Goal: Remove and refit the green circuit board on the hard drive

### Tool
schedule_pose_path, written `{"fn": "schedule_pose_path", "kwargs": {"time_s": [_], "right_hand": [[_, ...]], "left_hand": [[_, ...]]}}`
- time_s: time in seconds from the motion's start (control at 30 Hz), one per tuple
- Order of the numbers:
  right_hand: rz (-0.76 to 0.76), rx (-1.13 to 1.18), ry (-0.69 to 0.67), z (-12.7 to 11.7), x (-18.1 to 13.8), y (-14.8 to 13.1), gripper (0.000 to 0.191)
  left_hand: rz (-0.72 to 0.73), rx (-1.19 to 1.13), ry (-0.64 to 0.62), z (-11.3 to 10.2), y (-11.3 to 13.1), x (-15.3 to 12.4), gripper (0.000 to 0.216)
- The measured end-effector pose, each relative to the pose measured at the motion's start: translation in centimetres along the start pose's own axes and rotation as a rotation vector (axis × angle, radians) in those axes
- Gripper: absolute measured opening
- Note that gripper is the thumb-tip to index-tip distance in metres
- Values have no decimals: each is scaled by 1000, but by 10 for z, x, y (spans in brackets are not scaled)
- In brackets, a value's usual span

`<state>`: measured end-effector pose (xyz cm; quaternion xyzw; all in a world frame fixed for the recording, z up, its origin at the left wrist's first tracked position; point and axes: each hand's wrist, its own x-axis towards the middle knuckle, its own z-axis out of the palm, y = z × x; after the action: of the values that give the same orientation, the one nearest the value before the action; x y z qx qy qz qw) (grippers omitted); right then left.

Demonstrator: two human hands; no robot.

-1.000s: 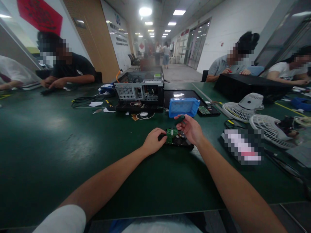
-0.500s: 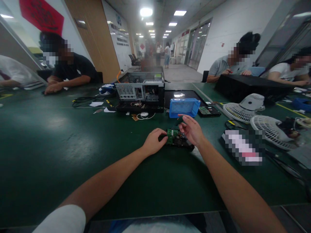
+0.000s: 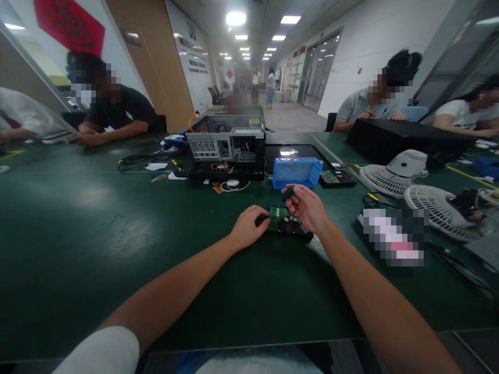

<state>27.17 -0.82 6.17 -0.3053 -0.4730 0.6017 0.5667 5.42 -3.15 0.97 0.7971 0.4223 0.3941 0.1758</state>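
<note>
On the green table in front of me lies a hard drive [image 3: 290,227], a dark flat unit with a green circuit board showing on its left part. My left hand [image 3: 249,227] is closed on the drive's left end, thumb and fingers pinching that edge. Above the drive's right part, my right hand [image 3: 310,206] grips the dark handle of a screwdriver [image 3: 289,193] between thumb and fingers. The handle stands roughly upright over the board; its tip is too small and dark to make out. Part of the drive is hidden beneath my right hand.
Just beyond stands a blue plastic bin [image 3: 297,173], with a second circuit-board unit [image 3: 337,178] beside it. An opened computer case [image 3: 226,145] is behind to the left. White fan parts [image 3: 393,174] and a black box [image 3: 407,140] lie right. Co-workers sit across the table.
The view has shifted slightly. My left hand keeps its hold on the drive, and my right fingers have shifted a little around the screwdriver handle. The co-worker at left has moved their hands.
</note>
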Motion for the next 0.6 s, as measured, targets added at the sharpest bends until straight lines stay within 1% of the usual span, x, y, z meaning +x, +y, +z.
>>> {"fn": "schedule_pose_path", "kwargs": {"time_s": [0.3,0.5,0.6], "right_hand": [[9,-43,11,0,-1,1,28],[43,42,-15,0,0,1,32],[43,39,-5,1,0,1,28]], "left_hand": [[12,-4,6,1,-2,-1,15],[12,8,18,2,-3,0,16],[14,10,18,2,-2,0,15]]}}
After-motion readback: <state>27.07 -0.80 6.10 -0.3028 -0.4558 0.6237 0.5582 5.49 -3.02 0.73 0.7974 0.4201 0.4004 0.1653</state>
